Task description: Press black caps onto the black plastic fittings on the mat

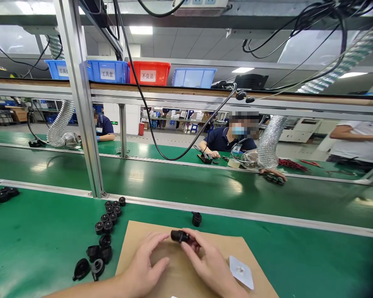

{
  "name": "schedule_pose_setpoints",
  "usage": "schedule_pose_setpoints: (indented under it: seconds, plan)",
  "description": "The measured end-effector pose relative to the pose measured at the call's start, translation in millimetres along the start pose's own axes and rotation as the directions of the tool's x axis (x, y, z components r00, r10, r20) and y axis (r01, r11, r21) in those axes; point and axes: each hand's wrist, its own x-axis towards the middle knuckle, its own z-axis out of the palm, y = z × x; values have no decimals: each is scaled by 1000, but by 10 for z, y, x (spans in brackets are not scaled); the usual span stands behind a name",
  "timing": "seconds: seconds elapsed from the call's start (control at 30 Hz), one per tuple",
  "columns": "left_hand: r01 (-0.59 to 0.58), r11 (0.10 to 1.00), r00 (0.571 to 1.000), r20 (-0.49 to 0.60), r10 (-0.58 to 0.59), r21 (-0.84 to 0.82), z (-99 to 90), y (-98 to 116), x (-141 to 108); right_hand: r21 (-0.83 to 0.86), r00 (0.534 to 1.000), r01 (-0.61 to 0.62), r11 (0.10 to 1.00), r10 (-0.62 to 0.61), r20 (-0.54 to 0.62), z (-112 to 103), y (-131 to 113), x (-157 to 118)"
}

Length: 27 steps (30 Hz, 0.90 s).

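Observation:
Over a sheet of brown cardboard (174, 265), my right hand (209, 263) pinches a small black cylindrical part (179, 236) between thumb and fingers, holding it roughly sideways. My left hand (147, 263) is just left of that part, its thumb and fingers apart with nothing between them. A white square piece (241, 272) lies on the cardboard to the right of my right hand. Behind the cardboard's far edge, another black part (197, 219) stands on the green table (43, 231).
Several small black round parts (108, 226) and black caps (81, 269) lie left of the cardboard. A metal post (81, 99) rises at the left. Beyond the rail runs a green conveyor (180, 182); a person (226, 138) works across it. A black cable (155, 140) hangs ahead.

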Motion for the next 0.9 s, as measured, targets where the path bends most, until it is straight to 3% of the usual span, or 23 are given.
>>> schedule_pose_setpoints:
  seconds: [0.17, 0.4, 0.5, 0.57, 0.67, 0.73, 0.83, 0.9]
  plan:
    - [28, 996, 988, 150, -41, 87, 2, -23, -46, -316, 988, -94, 944, 50, -145, -46, 319, 174]
    - [-120, 961, 945, 326, 33, 251, -47, 150, 1, -364, 971, -211, 907, 151, -184, 27, 488, 279]
    - [-228, 827, 904, 426, -16, 514, -99, 368, 49, -331, 971, -225, 916, 183, -153, 13, 510, 256]
    - [-262, 635, 871, 461, -168, 727, -172, 551, 96, -309, 969, -245, 919, 219, -118, -12, 512, 227]
    - [-172, 319, 835, 310, -455, 932, -388, 791, 177, -307, 957, -289, 907, 279, -76, -42, 484, 184]
    - [-56, 193, 841, 150, -519, 980, -603, 882, 233, -306, 955, -296, 905, 289, -69, -47, 445, 160]
    - [96, 98, 830, -25, -557, 991, -933, 899, 323, -289, 963, -269, 919, 262, -64, -34, 366, 130]
    - [145, 79, 817, -74, -573, 986, -1072, 861, 378, -277, 971, -238, 931, 232, -57, -24, 315, 113]
